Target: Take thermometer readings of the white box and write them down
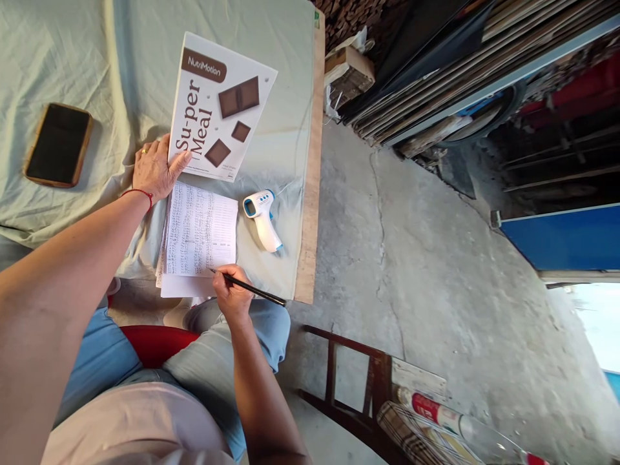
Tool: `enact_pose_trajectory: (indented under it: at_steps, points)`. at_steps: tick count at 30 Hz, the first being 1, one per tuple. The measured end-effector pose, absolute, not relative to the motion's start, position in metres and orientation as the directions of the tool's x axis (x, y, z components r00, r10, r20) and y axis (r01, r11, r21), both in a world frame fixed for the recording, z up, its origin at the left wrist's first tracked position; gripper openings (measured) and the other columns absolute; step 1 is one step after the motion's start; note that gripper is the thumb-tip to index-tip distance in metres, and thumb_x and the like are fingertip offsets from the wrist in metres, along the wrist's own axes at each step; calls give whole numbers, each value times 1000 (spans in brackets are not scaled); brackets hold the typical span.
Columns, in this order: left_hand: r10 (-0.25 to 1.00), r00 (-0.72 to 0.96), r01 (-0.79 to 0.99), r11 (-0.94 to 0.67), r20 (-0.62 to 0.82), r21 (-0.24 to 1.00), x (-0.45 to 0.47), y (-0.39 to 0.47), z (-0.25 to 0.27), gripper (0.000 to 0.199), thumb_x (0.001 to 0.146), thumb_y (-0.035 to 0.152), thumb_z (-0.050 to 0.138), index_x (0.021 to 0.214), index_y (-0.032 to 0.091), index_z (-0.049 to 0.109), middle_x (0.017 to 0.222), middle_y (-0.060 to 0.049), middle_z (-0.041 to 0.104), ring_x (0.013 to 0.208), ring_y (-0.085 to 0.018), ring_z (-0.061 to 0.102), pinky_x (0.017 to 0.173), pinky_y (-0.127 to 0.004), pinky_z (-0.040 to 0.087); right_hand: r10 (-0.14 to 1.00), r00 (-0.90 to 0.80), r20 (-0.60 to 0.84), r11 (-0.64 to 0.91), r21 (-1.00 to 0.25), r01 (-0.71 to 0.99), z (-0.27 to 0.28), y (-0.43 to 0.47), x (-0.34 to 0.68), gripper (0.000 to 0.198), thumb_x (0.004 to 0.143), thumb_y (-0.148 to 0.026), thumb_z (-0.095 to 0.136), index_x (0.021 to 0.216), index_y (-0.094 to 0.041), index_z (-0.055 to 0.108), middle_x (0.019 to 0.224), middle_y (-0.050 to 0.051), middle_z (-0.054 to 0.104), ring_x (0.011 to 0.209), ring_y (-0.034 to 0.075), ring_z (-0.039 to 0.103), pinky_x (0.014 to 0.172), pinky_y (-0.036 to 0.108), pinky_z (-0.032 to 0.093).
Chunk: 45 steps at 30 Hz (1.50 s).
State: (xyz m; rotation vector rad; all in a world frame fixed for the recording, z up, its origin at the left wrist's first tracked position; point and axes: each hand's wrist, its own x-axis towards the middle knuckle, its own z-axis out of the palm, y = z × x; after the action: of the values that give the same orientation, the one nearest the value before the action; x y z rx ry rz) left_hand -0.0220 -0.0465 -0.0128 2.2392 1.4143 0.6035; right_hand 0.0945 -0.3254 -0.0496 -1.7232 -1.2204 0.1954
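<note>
My left hand [157, 165] holds the lower left edge of a white NutriMotion "Su-per Meal" box [232, 145], thumb over its front and fingers along its side. Below the box lies a stack of handwritten sheets [198, 226] whose bottom end sticks out past the table edge. In my right hand [232, 294] is a black pen [264, 295], pinched between the fingers, its tip at the lower part of the top sheet. A white and blue infrared thermometer [264, 219] lies to the right of the sheets.
A phone [59, 145] in a brown case lies at the left on the pale tablecloth [58, 51]. The table's wooden edge [310, 194] runs along the right. Beyond are a concrete floor [426, 258], a dark wooden chair [368, 381] and a cardboard box [349, 68].
</note>
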Motion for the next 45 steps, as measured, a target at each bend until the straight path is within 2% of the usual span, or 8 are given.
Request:
enact_pose_trajectory:
  at_steps: [6, 12, 17, 23, 27, 37, 40, 45]
  points:
    - [919, 379, 748, -373, 108, 549, -21, -47, -11, 70, 104, 75, 26, 149, 28, 50, 144, -8, 62, 139, -31, 51, 120, -49, 37, 780, 503, 373, -34, -777, 628, -52, -326, 95, 17, 87, -29, 54, 74, -22, 62, 63, -2, 63, 53, 13, 55, 55, 26, 47]
    - [916, 380, 733, -382, 126, 563, -21, -46, -12, 70, 103, 75, 26, 149, 29, 51, 140, -10, 63, 139, -33, 52, 120, -50, 37, 731, 507, 457, 22, -758, 652, -51, -325, 95, 17, 89, -24, 54, 75, -22, 61, 62, -3, 62, 52, 13, 56, 55, 25, 47]
    - [916, 372, 730, -388, 149, 563, -21, -46, -12, 68, 102, 75, 27, 146, 31, 54, 140, -10, 64, 138, -34, 54, 119, -49, 39, 743, 446, 499, 65, -717, 694, -54, -324, 96, 13, 88, -22, 54, 77, -23, 60, 65, -3, 63, 54, 13, 56, 55, 25, 47]
    - [910, 390, 719, -396, 140, 572, -22, -46, -13, 70, 102, 76, 25, 148, 31, 51, 142, -10, 63, 141, -33, 51, 121, -48, 37, 747, 485, 455, 11, -738, 675, -57, -325, 96, 15, 90, -26, 53, 77, -23, 60, 67, -2, 62, 56, 14, 56, 57, 27, 47]
    - [911, 396, 718, -383, 111, 582, -21, -47, -11, 74, 102, 77, 20, 150, 28, 48, 143, -12, 62, 143, -35, 47, 121, -52, 34, 767, 456, 452, 34, -738, 674, -57, -326, 97, 11, 88, -24, 54, 79, -23, 60, 67, -3, 62, 56, 14, 56, 57, 26, 48]
    - [919, 384, 704, -356, 92, 614, -20, -47, -9, 79, 98, 80, 21, 151, 29, 48, 131, -9, 67, 142, -35, 45, 120, -54, 32, 742, 546, 388, -46, -784, 619, -57, -327, 94, 18, 89, -29, 52, 74, -23, 60, 66, -1, 61, 57, 15, 55, 57, 28, 48]
    - [919, 384, 712, -354, 86, 606, -21, -48, -8, 77, 99, 79, 22, 152, 28, 47, 135, -8, 65, 141, -34, 46, 121, -55, 32, 736, 539, 410, -40, -768, 640, -58, -327, 94, 18, 90, -29, 52, 74, -23, 58, 66, -1, 60, 57, 14, 54, 57, 28, 47]
    - [918, 375, 717, -375, 128, 588, -21, -49, -7, 70, 99, 75, 28, 145, 30, 55, 143, -10, 63, 139, -35, 53, 120, -49, 37, 737, 477, 479, 27, -726, 687, -58, -325, 96, 13, 89, -26, 53, 78, -23, 57, 68, -2, 60, 58, 14, 54, 58, 27, 46]
